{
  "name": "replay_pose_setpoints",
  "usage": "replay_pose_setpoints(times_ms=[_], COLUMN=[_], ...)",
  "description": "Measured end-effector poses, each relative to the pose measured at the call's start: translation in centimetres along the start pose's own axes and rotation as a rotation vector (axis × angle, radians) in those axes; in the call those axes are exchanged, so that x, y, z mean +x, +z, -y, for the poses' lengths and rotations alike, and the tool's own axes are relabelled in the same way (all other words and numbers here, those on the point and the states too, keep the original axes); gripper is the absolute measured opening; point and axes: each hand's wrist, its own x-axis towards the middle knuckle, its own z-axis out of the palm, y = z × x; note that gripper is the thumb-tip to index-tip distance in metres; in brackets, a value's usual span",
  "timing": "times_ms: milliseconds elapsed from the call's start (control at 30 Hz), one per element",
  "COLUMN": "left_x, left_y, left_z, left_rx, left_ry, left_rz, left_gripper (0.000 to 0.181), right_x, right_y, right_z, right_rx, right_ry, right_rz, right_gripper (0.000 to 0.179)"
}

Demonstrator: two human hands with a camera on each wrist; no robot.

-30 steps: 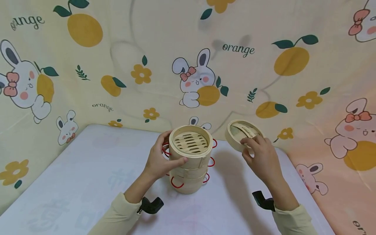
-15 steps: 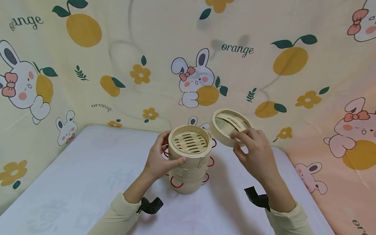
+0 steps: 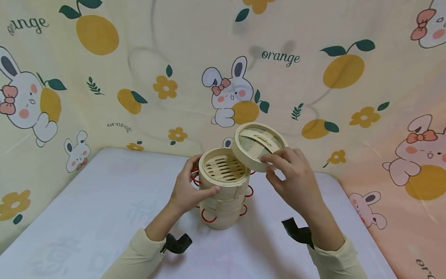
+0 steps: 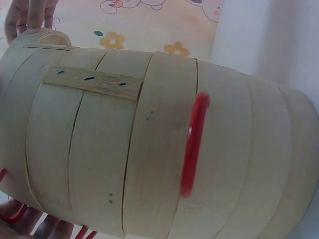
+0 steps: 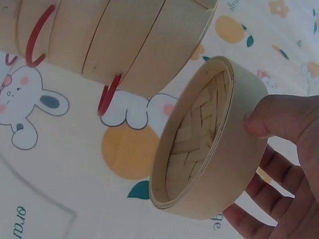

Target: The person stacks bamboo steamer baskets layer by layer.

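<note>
A stack of round bamboo steamer baskets point(image 3: 224, 201) with red loop handles stands upright on the table. Its top tier shows a slatted floor inside the rim. My left hand point(image 3: 191, 188) grips the upper part of the stack from the left, thumb in front, fingers round the far side. My right hand point(image 3: 292, 178) pinches the bamboo steamer lid point(image 3: 259, 145) by its right edge. The lid tilts above the stack's right rim, a curved strap across its top. From the right wrist view, the lid's woven underside point(image 5: 199, 129) faces the stack, with a gap between them.
The white table point(image 3: 115, 217) spreads around the stack. A cloth backdrop point(image 3: 195, 46) printed with rabbits and oranges rises behind and along the sides. Black camera mounts point(image 3: 177, 243) sit at both wrists.
My right hand has carried the lid leftward and slightly up, from beside the stack to over its right rim. The left hand and the stack stay in place.
</note>
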Motion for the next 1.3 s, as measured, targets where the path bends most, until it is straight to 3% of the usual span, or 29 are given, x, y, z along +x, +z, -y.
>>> replay_pose_setpoints(times_ms=[533,1033,1300], left_x=[0.0,0.0,-0.1], left_y=[0.0,0.2,0.2], left_z=[0.0,0.1,0.0], left_rx=[0.0,-0.006,-0.003], left_ry=[-0.016,-0.02,-0.035], left_rz=[-0.011,-0.016,-0.009], left_gripper=[0.082,0.079,0.08], right_x=[0.9,0.8,0.9], right_y=[1.2,1.8,2.3], right_z=[2.5,3.2,3.2], right_rx=[0.049,0.066,0.072], right_ry=[-0.136,-0.155,-0.195], right_rz=[0.045,0.085,0.046], right_gripper=[0.027,0.027,0.027])
